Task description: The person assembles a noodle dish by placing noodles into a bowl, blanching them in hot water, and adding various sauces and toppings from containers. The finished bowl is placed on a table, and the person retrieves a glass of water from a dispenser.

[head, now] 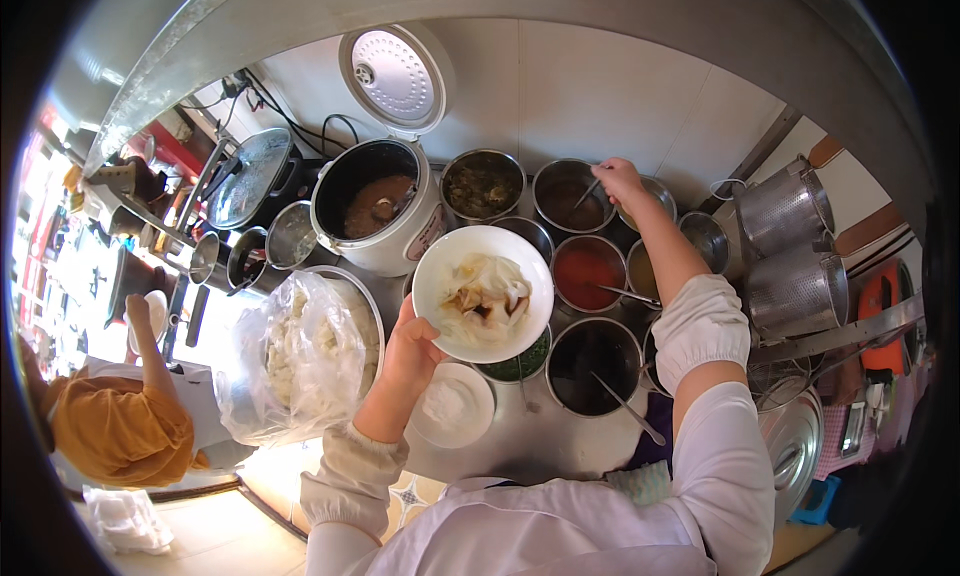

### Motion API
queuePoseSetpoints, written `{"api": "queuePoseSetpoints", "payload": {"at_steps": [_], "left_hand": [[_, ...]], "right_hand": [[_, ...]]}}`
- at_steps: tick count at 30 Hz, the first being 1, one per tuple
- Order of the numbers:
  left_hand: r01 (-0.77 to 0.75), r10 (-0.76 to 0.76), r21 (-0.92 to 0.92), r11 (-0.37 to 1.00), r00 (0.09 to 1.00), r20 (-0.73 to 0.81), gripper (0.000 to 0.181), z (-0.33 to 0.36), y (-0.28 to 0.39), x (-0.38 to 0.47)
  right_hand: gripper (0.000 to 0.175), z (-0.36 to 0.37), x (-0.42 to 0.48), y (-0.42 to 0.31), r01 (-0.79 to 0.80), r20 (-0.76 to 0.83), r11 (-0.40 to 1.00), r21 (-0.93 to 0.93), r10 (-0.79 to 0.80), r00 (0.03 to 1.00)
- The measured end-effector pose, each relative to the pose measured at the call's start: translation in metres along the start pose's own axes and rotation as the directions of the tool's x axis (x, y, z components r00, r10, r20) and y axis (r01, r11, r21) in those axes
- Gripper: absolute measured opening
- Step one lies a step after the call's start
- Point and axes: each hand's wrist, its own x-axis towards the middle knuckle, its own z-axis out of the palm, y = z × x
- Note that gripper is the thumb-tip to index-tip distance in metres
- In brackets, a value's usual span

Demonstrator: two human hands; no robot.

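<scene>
My left hand (411,351) grips the rim of a white bowl (540,306), held above the counter. Inside it lie pale, slippery noodle-like sheets (484,283) with dark brown sauce on them. My right hand (619,180) reaches to the back and holds a spoon by its handle (588,193). The spoon's lower end is in a steel pot of brown sauce (559,201). Close by stand a pot of red sauce (581,272) with a spoon and a pot of dark liquid (589,362) with a ladle. Chopped greens (517,366) show partly beneath the bowl.
An open rice cooker (337,201) holds brown food. Left of the bowl, a plastic bag (300,351) of pale pieces sits in a large basin. A plate of white powder (450,411) rests near the counter's front. Perforated strainers (787,208) hang right. A person in orange (120,426) is at left.
</scene>
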Motion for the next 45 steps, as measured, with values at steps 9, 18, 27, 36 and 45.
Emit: {"api": "queuePoseSetpoints", "payload": {"at_steps": [9,18,27,36,45], "left_hand": [[0.007,-0.007,-0.002,1.000,0.999,-0.053,0.069,0.007,-0.006,0.021],[-0.017,0.017,-0.020,1.000,1.000,-0.001,0.067,0.009,-0.009,0.033],[-0.128,0.106,0.178,0.976,0.986,0.127,0.062,0.008,-0.008,0.062],[-0.107,0.078,0.146,0.984,0.979,0.190,0.060,0.009,-0.026,0.098],[0.101,-0.096,-0.066,0.993,0.992,0.082,0.059,0.021,-0.033,0.112]], "right_hand": [[0.015,-0.006,-0.081,-0.017,0.585,-0.043,0.682,-0.439,-0.667,0.744],[0.016,0.017,-0.052,0.038,0.204,-0.327,0.979,-0.026,-0.201,0.923],[0.016,-0.003,-0.077,0.023,-0.033,-0.301,0.873,0.487,0.203,0.932],[0.015,-0.012,-0.087,0.022,0.008,-0.325,0.823,0.568,0.216,0.921],[0.018,-0.023,-0.130,-0.043,0.159,-0.283,0.800,0.579,0.014,0.959]]}}
